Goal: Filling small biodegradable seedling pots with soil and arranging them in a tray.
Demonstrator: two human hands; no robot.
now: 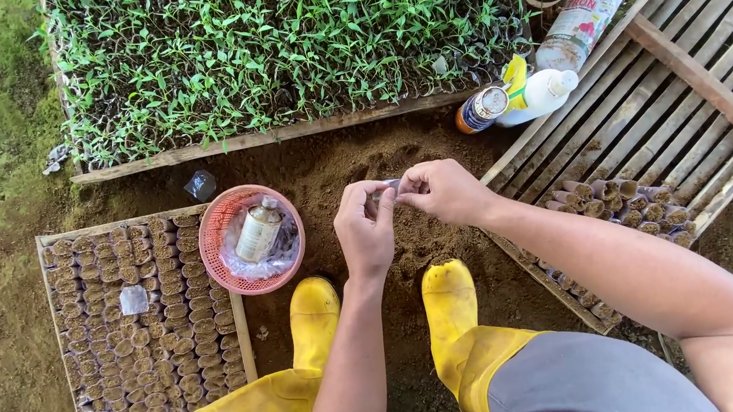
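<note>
While the near-left tray [145, 324] of soil-filled paper pots sits packed but unsprouted, both hands are busy mid-scene: left hand [367, 232] and right hand [446, 193] pinch a tiny clear packet [391, 185] between the fingertips, looks like it's only being opened. Farther back, the seedling tray [285, 55] is already green.

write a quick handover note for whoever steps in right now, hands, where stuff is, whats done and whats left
Left hand and right hand pinch one small clear packet between their fingertips, above bare soil.
Pink basket with a small bottle sits on the corner of the left tray.
Done: left tray is packed with soil-filled tubes; far tray has sprouted seedlings.
Left: right slatted tray holds only a few tubes.
</note>
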